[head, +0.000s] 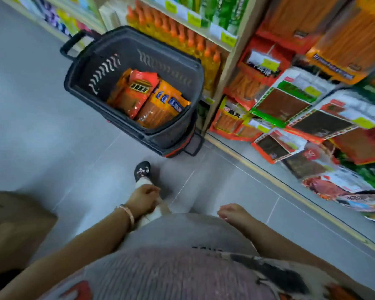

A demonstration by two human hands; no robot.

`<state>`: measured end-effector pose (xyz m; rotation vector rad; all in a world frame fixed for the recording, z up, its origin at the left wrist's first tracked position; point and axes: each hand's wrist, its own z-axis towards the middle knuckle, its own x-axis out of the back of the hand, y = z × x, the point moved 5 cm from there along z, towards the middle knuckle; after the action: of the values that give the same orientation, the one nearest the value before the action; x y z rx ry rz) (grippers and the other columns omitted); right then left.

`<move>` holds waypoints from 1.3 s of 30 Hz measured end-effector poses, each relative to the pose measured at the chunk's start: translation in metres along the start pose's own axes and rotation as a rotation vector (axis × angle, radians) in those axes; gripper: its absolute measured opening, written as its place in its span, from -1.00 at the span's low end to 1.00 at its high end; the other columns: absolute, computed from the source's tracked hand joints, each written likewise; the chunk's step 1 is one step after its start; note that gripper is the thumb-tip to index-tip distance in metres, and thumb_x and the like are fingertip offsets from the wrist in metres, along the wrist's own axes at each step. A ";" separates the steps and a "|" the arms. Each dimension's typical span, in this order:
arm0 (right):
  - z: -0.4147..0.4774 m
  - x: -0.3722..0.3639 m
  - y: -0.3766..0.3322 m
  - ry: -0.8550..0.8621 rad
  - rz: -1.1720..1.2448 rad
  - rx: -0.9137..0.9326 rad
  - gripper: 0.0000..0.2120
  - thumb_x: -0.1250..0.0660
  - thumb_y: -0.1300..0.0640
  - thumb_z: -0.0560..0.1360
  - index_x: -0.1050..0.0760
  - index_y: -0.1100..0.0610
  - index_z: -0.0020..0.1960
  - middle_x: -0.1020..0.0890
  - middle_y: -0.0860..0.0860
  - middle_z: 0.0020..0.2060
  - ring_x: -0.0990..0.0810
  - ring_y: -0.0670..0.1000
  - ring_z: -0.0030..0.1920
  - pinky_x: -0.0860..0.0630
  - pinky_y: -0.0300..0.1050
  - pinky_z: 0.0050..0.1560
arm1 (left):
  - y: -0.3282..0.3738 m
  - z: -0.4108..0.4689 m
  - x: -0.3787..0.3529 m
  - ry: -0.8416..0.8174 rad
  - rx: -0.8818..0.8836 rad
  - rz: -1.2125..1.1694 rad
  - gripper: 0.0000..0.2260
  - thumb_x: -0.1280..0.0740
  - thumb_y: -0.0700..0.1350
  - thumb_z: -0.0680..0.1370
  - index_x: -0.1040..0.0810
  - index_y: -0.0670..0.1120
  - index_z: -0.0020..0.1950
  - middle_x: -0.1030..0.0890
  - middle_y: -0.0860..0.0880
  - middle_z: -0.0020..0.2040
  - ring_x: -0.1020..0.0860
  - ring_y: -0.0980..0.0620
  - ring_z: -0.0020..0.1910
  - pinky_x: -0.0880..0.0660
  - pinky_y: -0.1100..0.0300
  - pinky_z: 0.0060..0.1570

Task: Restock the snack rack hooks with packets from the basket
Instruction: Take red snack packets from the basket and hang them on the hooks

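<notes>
Standing on the grey floor (pixel 30 126), a dark basket (pixel 121 48) is seen, and red and orange packets (pixel 139 94) are stacked inside it; dark print is carried on their labels, but it is too blurred to be read. Right of the basket, the snack rack (pixel 290 105) is hung with packets. Below the basket, well apart from it, the left hand (pixel 144 199) and right hand (pixel 232 212) are seen loosely curled, and nothing is gripped by either.
</notes>
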<state>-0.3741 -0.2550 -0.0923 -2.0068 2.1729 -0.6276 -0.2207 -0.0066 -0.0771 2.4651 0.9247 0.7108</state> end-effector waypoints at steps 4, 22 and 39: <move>0.022 -0.026 -0.077 -0.027 -0.143 0.020 -0.91 -0.34 0.19 0.48 -0.48 0.06 -0.04 -0.56 0.05 -0.13 -0.58 -0.01 -0.21 -0.51 -0.25 -0.27 | -0.008 0.023 0.054 0.025 0.076 -0.135 -0.83 -0.24 -0.28 0.57 -0.54 -0.23 0.13 -0.56 -0.16 -0.17 -0.49 -0.05 -0.28 -0.46 0.35 -0.43; 0.189 -0.172 -0.413 0.100 0.189 0.116 -0.88 -0.29 0.15 0.56 -0.47 0.08 0.09 -0.62 0.05 -0.15 -0.59 -0.02 -0.23 -0.50 -0.20 -0.25 | 0.126 0.226 0.323 0.032 -0.129 -0.182 -0.88 -0.22 -0.21 0.59 -0.54 -0.07 0.04 -0.58 -0.07 -0.02 -0.55 0.02 -0.08 -0.45 0.28 -0.06; 0.297 -0.207 -0.431 0.524 0.018 0.086 -0.60 -0.20 -0.04 0.59 -0.39 0.13 0.35 -0.59 0.02 0.05 -0.51 -0.12 -0.22 -0.47 -0.18 -0.21 | 0.136 0.364 0.316 -0.071 -0.026 -0.136 -0.87 -0.24 -0.10 0.57 -0.49 0.05 0.08 -0.57 0.03 0.07 -0.57 0.05 -0.02 -0.47 0.31 -0.16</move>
<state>0.1552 -0.1336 -0.2397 -1.9363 2.3640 -1.3473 0.2644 0.0465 -0.1908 2.3620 1.0375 0.5822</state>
